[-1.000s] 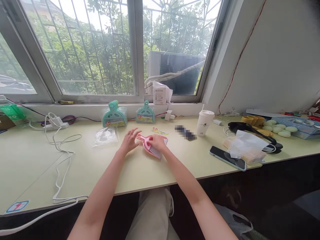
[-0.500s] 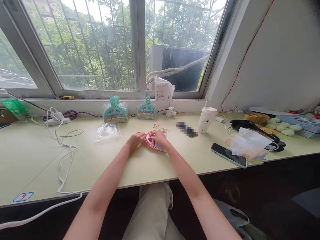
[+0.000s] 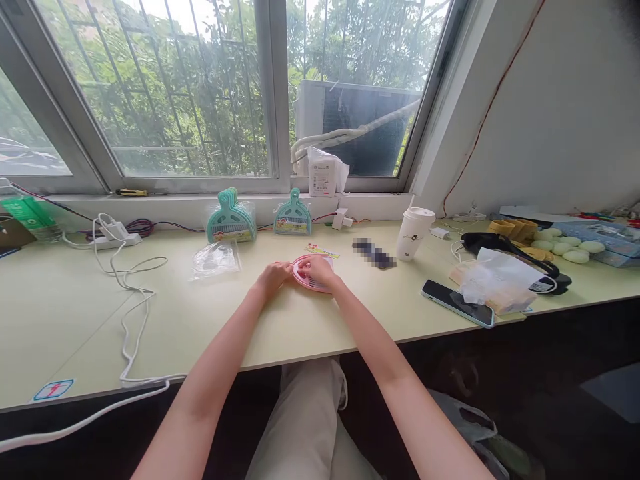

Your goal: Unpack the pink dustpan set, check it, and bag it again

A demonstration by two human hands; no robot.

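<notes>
A small pink dustpan with a brush [image 3: 309, 280] lies on the pale green desk [image 3: 200, 327] in front of me. My left hand [image 3: 274, 275] grips its left side, where the handle is hidden under my fingers. My right hand [image 3: 320, 269] rests on top of the pan and holds it down. A yellow label strip [image 3: 323, 251] lies just behind the pan. A stack of teal dustpans [image 3: 231, 219] and a single teal dustpan [image 3: 293, 216] stand against the sill behind my hands. An empty clear plastic bag [image 3: 215, 259] lies to the left.
A white paper cup [image 3: 414, 233] stands to the right, with a phone [image 3: 457, 303], a crumpled white bag [image 3: 495, 283] and a black headset [image 3: 505, 252] beyond. White cables [image 3: 131, 313] and a power strip [image 3: 113, 237] lie at left. A tissue pack [image 3: 323, 175] sits on the sill.
My left hand came in from open beside the pan and closed on its handle end. The pink pan turned from slanting to nearly flat across, under my right hand.
</notes>
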